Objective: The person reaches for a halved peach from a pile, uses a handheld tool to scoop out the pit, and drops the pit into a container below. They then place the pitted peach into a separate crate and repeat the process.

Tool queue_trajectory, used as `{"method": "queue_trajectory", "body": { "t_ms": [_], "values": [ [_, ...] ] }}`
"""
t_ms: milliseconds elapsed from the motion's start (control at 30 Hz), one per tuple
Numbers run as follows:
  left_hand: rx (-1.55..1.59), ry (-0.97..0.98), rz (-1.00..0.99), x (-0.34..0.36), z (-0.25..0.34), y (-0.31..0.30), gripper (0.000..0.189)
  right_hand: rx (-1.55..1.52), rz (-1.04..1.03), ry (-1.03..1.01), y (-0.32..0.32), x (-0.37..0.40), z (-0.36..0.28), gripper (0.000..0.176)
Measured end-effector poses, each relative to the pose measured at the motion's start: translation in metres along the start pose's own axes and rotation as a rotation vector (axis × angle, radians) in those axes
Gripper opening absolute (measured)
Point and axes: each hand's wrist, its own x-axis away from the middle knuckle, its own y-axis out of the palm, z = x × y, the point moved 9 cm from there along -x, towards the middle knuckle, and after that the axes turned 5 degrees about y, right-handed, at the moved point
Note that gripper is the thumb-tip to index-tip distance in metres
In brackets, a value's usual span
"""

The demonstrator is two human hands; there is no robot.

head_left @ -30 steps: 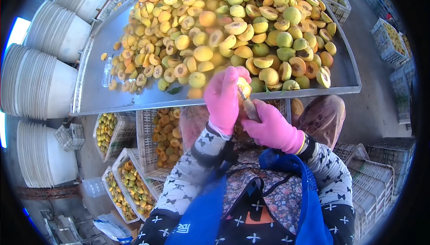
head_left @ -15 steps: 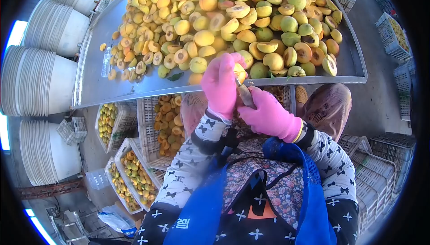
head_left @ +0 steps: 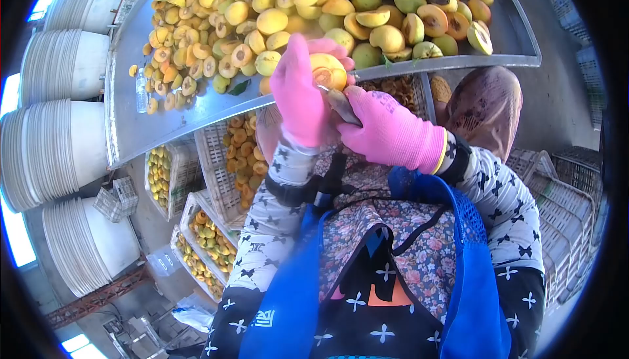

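My left hand [head_left: 298,90], in a pink glove, cups a yellow peach half [head_left: 329,69] with its cut face toward me and a brownish pit area at the centre. In my right hand [head_left: 393,131], also gloved in pink, is a small pitting knife [head_left: 343,106] with a grey-brown handle. Its short metal tip touches the lower left edge of the cut face. Both hands are close together, just in front of the near rim of a metal table [head_left: 223,118]. Heaped on that table are many yellow peaches [head_left: 272,21], mostly halved.
A plastic bottle [head_left: 141,90] lies on the table's left side. Below are crates of cut fruit [head_left: 241,156] and, further left, more filled crates [head_left: 208,244]. White stacked tubs [head_left: 56,146] line the left; stacked crates [head_left: 557,218] stand at the right.
The view has tilted, so the table sits higher in the picture. My left hand has turned the peach half's cut face toward me, and the knife tip now touches it.
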Motion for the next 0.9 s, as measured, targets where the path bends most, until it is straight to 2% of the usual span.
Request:
{"method": "queue_trajectory", "body": {
  "t_ms": [67, 100, 200, 267, 333, 367, 433, 467, 500, 533, 567, 600, 633, 700, 733, 800, 867, 900],
  "values": [
    [-0.398, 0.129, -0.201, -0.002, 0.016, 0.009, 0.03, -0.063, -0.054, -0.012, 0.005, 0.0, 0.005, 0.028],
    [-0.343, 0.073, -0.236, -0.002, 0.011, 0.007, 0.032, -0.092, -0.083, -0.023, 0.007, 0.0, 0.006, 0.028],
    [-0.188, -0.072, -0.316, -0.001, 0.002, 0.005, 0.04, -0.471, -0.397, 0.283, 0.023, 0.012, 0.013, 0.023],
    [-0.092, -0.157, -0.326, 0.002, 0.002, 0.009, 0.047, -0.672, -0.522, 0.251, 0.027, 0.016, 0.008, 0.018],
    [-0.07, -0.08, -0.375, 0.002, 0.006, 0.012, 0.052, -0.832, -0.581, 0.29, 0.03, 0.019, 0.011, 0.016],
    [-0.061, -0.037, -0.393, 0.002, 0.01, 0.013, 0.054, -0.815, -0.611, 0.293, 0.03, 0.023, 0.011, 0.015],
    [-0.033, -0.263, -0.217, 0.007, -0.005, -0.009, 0.054, -0.773, -0.681, 0.291, 0.026, 0.032, 0.012, 0.014],
    [-0.065, -0.246, -0.206, 0.011, -0.001, -0.024, 0.052, -0.723, -0.651, 0.309, 0.023, 0.034, 0.017, 0.013],
    [-0.1, -0.221, -0.199, 0.015, 0.005, -0.042, 0.05, -0.551, -0.626, 0.326, 0.019, 0.038, 0.025, 0.011],
    [-0.134, -0.239, -0.192, 0.024, 0.011, -0.067, 0.035, -0.357, -0.64, 0.384, 0.017, 0.042, 0.038, 0.016],
    [-0.168, -0.255, -0.178, 0.038, 0.02, -0.098, 0.023, -0.071, -0.595, 0.323, 0.005, 0.038, 0.052, 0.023],
    [-0.305, -0.272, -0.088, 0.047, 0.033, -0.134, 0.025, 0.314, -0.489, 0.124, -0.008, 0.03, 0.067, 0.028],
    [-0.437, -0.294, -0.002, 0.051, 0.041, -0.164, 0.028, 0.406, -0.368, 0.078, -0.021, 0.025, 0.082, 0.029],
    [-0.725, -0.031, 0.046, 0.035, 0.058, -0.203, 0.029, 0.582, -0.134, -0.014, -0.044, 0.015, 0.092, 0.03],
    [-0.867, 0.099, 0.071, 0.024, 0.07, -0.213, 0.03, 0.525, -0.08, -0.002, -0.052, 0.009, 0.084, 0.03],
    [-0.606, -0.078, 0.274, -0.005, 0.054, -0.213, 0.043, 0.407, 0.033, 0.032, -0.071, 0.004, 0.062, 0.03],
    [-0.598, -0.173, 0.388, -0.039, 0.009, -0.232, 0.051, 0.307, -0.063, 0.096, -0.071, 0.01, 0.051, 0.031],
    [-0.86, -0.062, 0.345, -0.06, -0.005, -0.235, 0.052, 0.261, -0.108, 0.133, -0.071, 0.016, 0.047, 0.031]
  ]
}}
